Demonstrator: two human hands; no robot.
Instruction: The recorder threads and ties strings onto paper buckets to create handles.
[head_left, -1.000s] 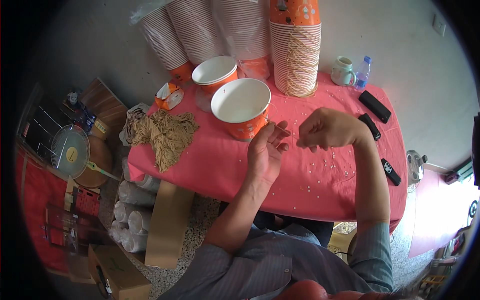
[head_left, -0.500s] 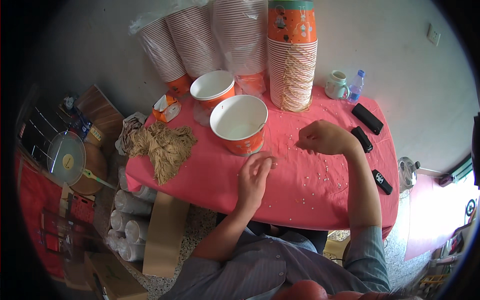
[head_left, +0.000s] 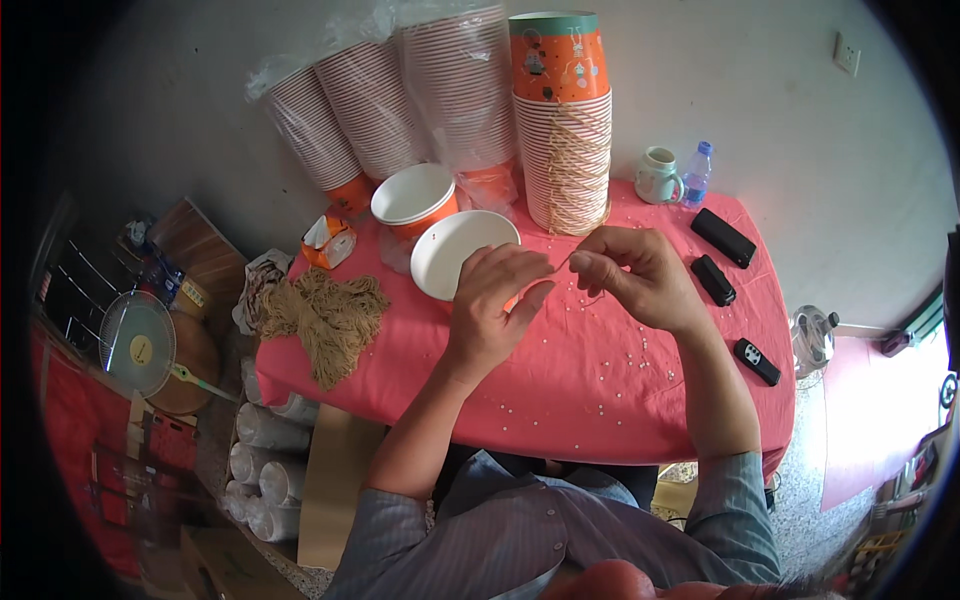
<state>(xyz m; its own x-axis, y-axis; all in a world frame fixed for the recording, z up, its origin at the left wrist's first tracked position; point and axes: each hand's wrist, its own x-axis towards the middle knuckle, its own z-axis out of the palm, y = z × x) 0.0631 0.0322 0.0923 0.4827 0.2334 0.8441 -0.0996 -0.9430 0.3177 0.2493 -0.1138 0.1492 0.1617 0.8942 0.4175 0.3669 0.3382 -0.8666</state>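
Note:
Above the pink-covered table [head_left: 500, 425], my right hand [head_left: 640, 280] is closed in a pinch on a thin tan string [head_left: 562, 264], and a loose end hangs below the fingers. Facing it, my left hand [head_left: 490, 305] has its fingers stretched and its thumb apart. The left hand partly covers a white-lined orange paper bucket [head_left: 437, 258] standing behind it. Small white beads [head_left: 642, 360] lie scattered on the cloth in front of my right hand. A bundle of tan strings [head_left: 325, 320] is spread on the table's left side.
Two nested paper buckets [head_left: 412, 192] stand behind the single one. A tall bucket stack [head_left: 563, 150] has strings draped down it; plastic-wrapped stacks [head_left: 455, 95] lean at the wall. A mug [head_left: 657, 178], a bottle [head_left: 697, 175], black cases [head_left: 723, 238] and a remote [head_left: 757, 361] sit at right.
Both hands have risen and drawn closer together; my left hand now overlaps the bucket. The string now shows between them at my right fingertips. The whole view has shifted slightly.

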